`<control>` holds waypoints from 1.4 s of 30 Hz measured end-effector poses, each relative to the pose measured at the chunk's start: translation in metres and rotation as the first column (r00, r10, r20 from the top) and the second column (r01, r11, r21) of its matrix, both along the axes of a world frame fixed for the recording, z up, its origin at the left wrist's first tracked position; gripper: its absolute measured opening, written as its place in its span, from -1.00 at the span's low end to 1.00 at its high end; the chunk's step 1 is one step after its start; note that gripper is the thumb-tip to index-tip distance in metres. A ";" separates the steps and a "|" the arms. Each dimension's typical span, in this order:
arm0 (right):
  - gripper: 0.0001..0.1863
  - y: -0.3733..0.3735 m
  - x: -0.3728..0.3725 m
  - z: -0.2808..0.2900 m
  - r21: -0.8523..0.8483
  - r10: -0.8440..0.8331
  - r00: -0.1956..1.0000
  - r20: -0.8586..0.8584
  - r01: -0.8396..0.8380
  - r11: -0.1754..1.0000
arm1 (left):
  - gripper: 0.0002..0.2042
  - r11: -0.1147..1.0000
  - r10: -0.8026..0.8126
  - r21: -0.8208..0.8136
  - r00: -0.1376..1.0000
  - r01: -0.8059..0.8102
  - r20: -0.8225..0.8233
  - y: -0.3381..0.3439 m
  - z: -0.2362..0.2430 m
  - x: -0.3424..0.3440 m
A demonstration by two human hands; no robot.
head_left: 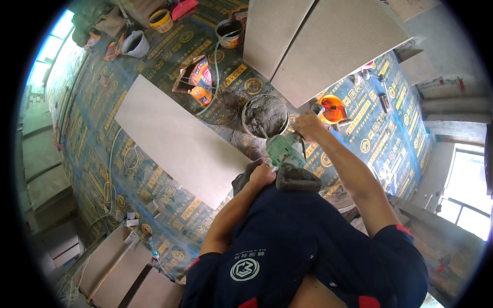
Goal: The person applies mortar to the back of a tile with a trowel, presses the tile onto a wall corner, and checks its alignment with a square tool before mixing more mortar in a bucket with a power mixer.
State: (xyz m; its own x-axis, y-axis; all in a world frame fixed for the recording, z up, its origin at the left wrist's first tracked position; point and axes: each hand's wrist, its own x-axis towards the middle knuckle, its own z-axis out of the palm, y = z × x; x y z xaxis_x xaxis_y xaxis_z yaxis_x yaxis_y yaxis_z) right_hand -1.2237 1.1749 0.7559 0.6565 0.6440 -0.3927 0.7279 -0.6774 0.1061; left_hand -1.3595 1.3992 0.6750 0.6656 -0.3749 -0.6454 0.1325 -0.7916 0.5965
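I hold a pale green power mixer [282, 149] below me, its shaft down in a round bucket of thick grey mortar [265, 110]. My left hand [263, 174] is closed on the mixer's near handle, at its lower left. My right hand [308, 124] is closed on its far handle, beside the bucket's right edge. The mixer's body partly hides the shaft and the fingers' grip is small in view. An orange bucket [336, 102] with a red-handled tool in it stands just beyond my right hand.
A long pale tile [169, 138] lies left of me. Two large tiles [328, 46] lie beyond the mortar bucket. An opened bag [200, 77], a hose, cables and several buckets [230, 32] rest on the printed floor covering [92, 154]. Stacked boards [113, 267] are at lower left.
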 end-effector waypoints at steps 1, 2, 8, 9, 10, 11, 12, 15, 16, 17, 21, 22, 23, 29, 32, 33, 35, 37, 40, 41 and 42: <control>-0.84 0.000 -0.001 0.001 0.000 -0.002 1.000 -0.001 0.002 1.000 | -0.67 1.000 0.008 0.010 1.000 -0.008 -0.013 -0.001 0.000 0.000; -0.83 0.000 -0.002 0.001 -0.020 -0.013 1.000 -0.007 0.013 1.000 | -0.66 1.000 0.017 0.020 0.999 -0.017 -0.027 -0.001 0.001 0.001; -0.80 -0.005 -0.007 0.002 -0.025 -0.026 1.000 -0.002 0.026 0.999 | -0.66 0.999 0.030 0.023 0.997 -0.028 -0.069 -0.002 0.015 0.005; -0.79 -0.006 -0.008 0.002 -0.023 -0.025 1.000 0.002 0.025 0.999 | -0.66 0.999 0.028 0.023 0.997 -0.027 -0.069 -0.003 0.016 0.005; -0.79 -0.006 -0.008 0.002 -0.023 -0.027 1.000 0.002 0.027 0.999 | -0.66 1.000 0.028 0.006 0.998 -0.027 -0.056 -0.003 0.028 0.008; -0.78 -0.007 -0.008 0.003 -0.027 -0.033 0.999 -0.003 0.033 0.999 | -0.65 1.000 0.027 -0.011 0.999 -0.028 -0.043 -0.004 0.035 0.010; -0.77 -0.007 -0.008 0.004 -0.032 -0.040 0.999 -0.008 0.039 0.999 | -0.65 1.000 0.026 -0.011 0.999 -0.026 -0.043 -0.004 0.021 0.007; -0.75 -0.007 -0.006 0.002 -0.023 -0.026 1.000 -0.010 0.026 0.999 | -0.65 0.999 0.033 0.008 0.999 -0.033 -0.027 -0.002 -0.010 0.000; -0.75 -0.007 -0.006 0.002 -0.024 -0.028 1.000 -0.010 0.028 0.999 | -0.65 1.000 0.026 0.017 0.999 -0.026 -0.030 -0.003 -0.007 0.000; -0.74 -0.007 -0.006 0.003 -0.029 -0.034 0.999 -0.013 0.033 0.999 | -0.65 0.999 0.020 0.027 0.999 -0.020 -0.033 -0.003 -0.004 0.000; -0.74 -0.001 -0.008 0.006 -0.042 -0.041 0.999 0.007 0.041 0.998 | -0.65 0.998 -0.015 0.058 1.000 0.016 -0.015 0.000 -0.020 -0.004; -0.74 -0.003 -0.008 0.004 -0.044 -0.041 0.999 0.008 0.041 0.998 | -0.65 0.999 -0.008 0.048 1.000 0.009 -0.025 -0.001 -0.017 -0.003; -0.75 -0.006 -0.009 0.003 -0.044 -0.038 0.999 0.009 0.038 0.998 | -0.65 0.999 0.000 0.040 0.999 0.001 -0.035 -0.002 -0.014 -0.001; -0.80 -0.008 -0.013 0.002 -0.056 -0.046 0.999 0.016 0.047 0.997 | -0.65 0.995 0.074 0.078 0.995 -0.069 -0.066 -0.002 0.007 0.002; -0.82 -0.016 -0.016 -0.002 0.017 -0.055 0.997 0.051 0.054 0.998 | -0.67 0.993 0.069 0.104 0.997 -0.064 -0.038 -0.002 0.010 0.004; -0.82 -0.022 -0.018 -0.004 0.090 -0.063 0.996 0.063 0.058 0.994 | -0.67 0.992 0.069 0.104 0.997 -0.065 -0.035 -0.003 0.012 0.005; -0.82 -0.028 -0.024 -0.003 0.146 -0.131 0.991 0.016 0.127 0.981 | -0.68 0.992 0.075 0.103 0.997 -0.076 0.017 -0.002 0.028 0.005; -0.82 -0.033 -0.030 -0.004 0.195 -0.193 0.981 -0.030 0.195 0.961 | -0.68 0.990 0.061 0.124 0.997 -0.066 0.040 -0.004 0.030 0.006; -0.81 -0.040 -0.038 -0.010 0.175 -0.286 0.957 -0.054 0.291 0.941 | -0.67 0.989 0.019 0.143 0.998 -0.028 0.067 -0.005 0.040 0.011; -0.81 -0.045 -0.039 -0.014 0.171 -0.287 0.957 -0.051 0.292 0.941 | -0.67 0.989 -0.012 0.145 0.998 0.002 0.066 -0.006 0.042 0.012; -0.78 -0.050 -0.041 -0.017 0.144 -0.301 0.952 -0.049 0.305 0.941 | -0.67 0.990 -0.014 0.140 0.998 0.004 0.068 -0.009 0.041 0.013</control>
